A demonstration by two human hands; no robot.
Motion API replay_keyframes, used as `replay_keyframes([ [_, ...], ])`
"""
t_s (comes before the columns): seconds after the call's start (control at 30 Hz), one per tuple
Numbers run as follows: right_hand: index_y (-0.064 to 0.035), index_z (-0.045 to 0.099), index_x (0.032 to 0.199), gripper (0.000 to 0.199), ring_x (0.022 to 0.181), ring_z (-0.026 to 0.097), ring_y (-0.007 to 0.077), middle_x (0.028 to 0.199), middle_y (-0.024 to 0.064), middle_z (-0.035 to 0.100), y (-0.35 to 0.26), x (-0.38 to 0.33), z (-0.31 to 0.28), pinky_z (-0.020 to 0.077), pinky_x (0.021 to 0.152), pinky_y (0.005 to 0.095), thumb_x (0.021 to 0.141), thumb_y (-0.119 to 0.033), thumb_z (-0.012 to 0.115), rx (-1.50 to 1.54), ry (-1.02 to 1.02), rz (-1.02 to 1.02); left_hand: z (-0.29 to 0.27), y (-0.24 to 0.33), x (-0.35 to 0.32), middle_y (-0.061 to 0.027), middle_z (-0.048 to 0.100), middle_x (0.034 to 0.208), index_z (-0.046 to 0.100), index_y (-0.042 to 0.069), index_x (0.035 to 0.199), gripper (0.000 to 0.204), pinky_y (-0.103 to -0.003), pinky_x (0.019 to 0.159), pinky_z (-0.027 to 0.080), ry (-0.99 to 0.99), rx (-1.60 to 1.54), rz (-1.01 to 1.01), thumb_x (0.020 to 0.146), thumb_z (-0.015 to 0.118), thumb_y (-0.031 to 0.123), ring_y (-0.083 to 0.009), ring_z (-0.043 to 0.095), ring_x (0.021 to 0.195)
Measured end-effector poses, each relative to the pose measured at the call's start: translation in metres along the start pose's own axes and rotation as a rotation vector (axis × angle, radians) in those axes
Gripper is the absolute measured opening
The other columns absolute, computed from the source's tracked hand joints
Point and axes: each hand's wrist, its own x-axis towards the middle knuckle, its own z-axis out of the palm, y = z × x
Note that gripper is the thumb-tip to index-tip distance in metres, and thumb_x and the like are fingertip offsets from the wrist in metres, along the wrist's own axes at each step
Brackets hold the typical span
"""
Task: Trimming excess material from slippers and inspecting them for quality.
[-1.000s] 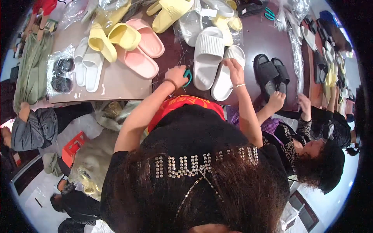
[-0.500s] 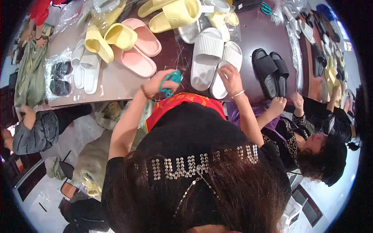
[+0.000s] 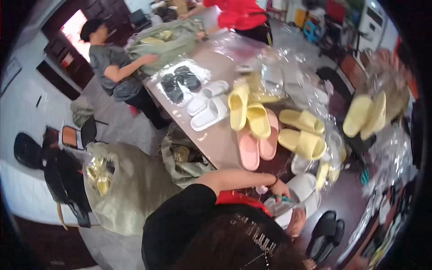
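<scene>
White foam slide sandals (image 3: 302, 189) at the near edge of the brown tabletop (image 3: 216, 139), left hand (image 3: 280, 188) closed around a small teal tool (image 3: 282, 198) just above them, right hand (image 3: 296, 221) resting half-curled on the near sandal, grip unclear, pink slides (image 3: 257, 146) and yellow slides (image 3: 302, 132) further in.

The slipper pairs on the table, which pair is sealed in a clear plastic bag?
The black pair at the far left end of the table. It lies inside a clear bag, while the white pair beside it, the yellow pair and the pink pair lie bare.
</scene>
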Motion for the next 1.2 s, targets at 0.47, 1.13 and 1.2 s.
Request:
replay_keyframes([
  [0.47,0.0024,0.056,0.078,0.013,0.075,0.053,0.0246,0.080,0.0115,0.056,0.006,0.022,-0.004,0.0420,0.070,0.0337,0.080,-0.009,0.050,0.176,-0.087,0.048,-0.022,-0.020,-0.034,-0.0090,0.061,0.081,0.049,0.007,0.112,0.057,-0.034,0.066,0.045,0.518,-0.052,0.100,0.058,0.067,0.020,-0.0211,0.057,0.072],
  [1.13,-0.0035,0.058,0.073,0.022,0.071,0.053,0.0296,0.075,0.0139,0.056,-0.045,0.086,0.144,0.0432,0.067,0.0383,0.079,-0.022,0.049,0.114,-0.690,-0.232,-0.033,-0.060,-0.088,-0.0161,0.058,0.093,0.053,0.008,0.103,0.038,-0.038,0.075,0.044,0.957,0.315,-0.470,0.070,0.057,0.027,-0.0313,0.055,0.087],
  [1.2,-0.0034,0.059,0.073,0.023,0.073,0.053,0.0295,0.078,0.0134,0.057,-0.030,0.085,0.161,0.0433,0.069,0.0386,0.080,-0.023,0.048,0.070,-0.700,-0.081,-0.028,-0.062,-0.074,-0.0170,0.057,0.094,0.052,0.007,0.105,0.040,-0.038,0.076,0.044,0.926,0.339,-0.489,0.070,0.057,0.026,-0.0316,0.055,0.087],
])
